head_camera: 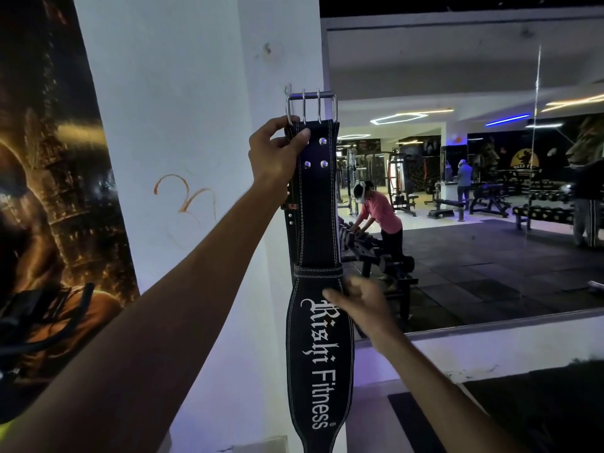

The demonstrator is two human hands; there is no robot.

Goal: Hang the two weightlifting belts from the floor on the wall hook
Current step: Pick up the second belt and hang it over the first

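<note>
A long black leather weightlifting belt with white stitching and white "Rishi Fitness" lettering (318, 354) hangs straight down against the corner of the white wall pillar (183, 125), its silver two-pronged steel buckle (311, 106) at the top, level with a small metal wall hook (287, 89) that peeks out just beside the buckle's left corner; whether the buckle is caught on it I cannot tell. The left hand (274, 152) grips the belt's top end just under the buckle, thumb across the front near the rivets, fingers (281, 124) curled behind. A second dark belt edge (290, 207) shows behind the first. The right hand (362, 302), blurred, sits at the belt's right edge below the loop, fingers loosely spread and holding nothing. A wall mirror (457, 191) lies to the right.
</note>
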